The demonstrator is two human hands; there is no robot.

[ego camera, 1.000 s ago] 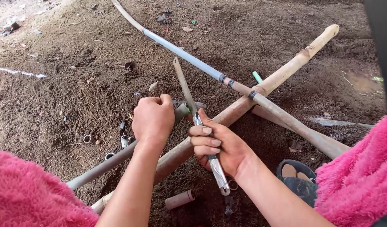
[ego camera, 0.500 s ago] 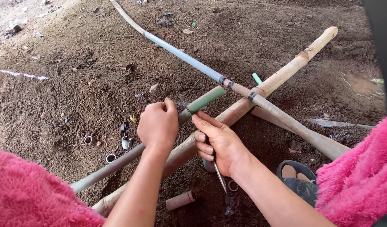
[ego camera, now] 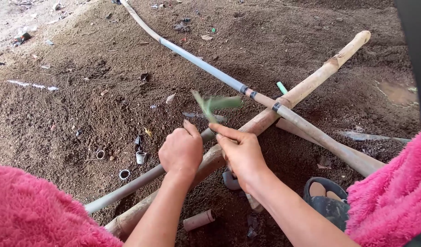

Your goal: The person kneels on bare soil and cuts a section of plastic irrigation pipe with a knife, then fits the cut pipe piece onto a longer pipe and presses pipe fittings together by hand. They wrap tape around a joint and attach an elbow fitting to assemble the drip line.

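My left hand [ego camera: 180, 153] is closed around the near end of a grey pipe [ego camera: 128, 187] that runs down to the left over the soil. My right hand [ego camera: 240, 153] meets it from the right, fingers pinched at the pipe's tip. A thin green strip [ego camera: 215, 104] sticks up from that tip, blurred by motion. Both hands rest over a thick bamboo pole [ego camera: 311, 82] that crosses diagonally under them. A grey curved object [ego camera: 229, 179] shows below my right palm; what it is cannot be made out.
A long pale pipe [ego camera: 196, 61] with dark bands runs from top left to the bamboo crossing. Cut pipe rings [ego camera: 124, 174] and a short offcut [ego camera: 199, 220] lie on the dirt. A dark sandal [ego camera: 327, 192] and my pink fuzzy knees [ego camera: 32, 210] frame the bottom.
The metal blade my right hand held upright a second ago is out of sight. My right fingers moved up to the pipe tip, and the green piece there now flicks about, blurred.
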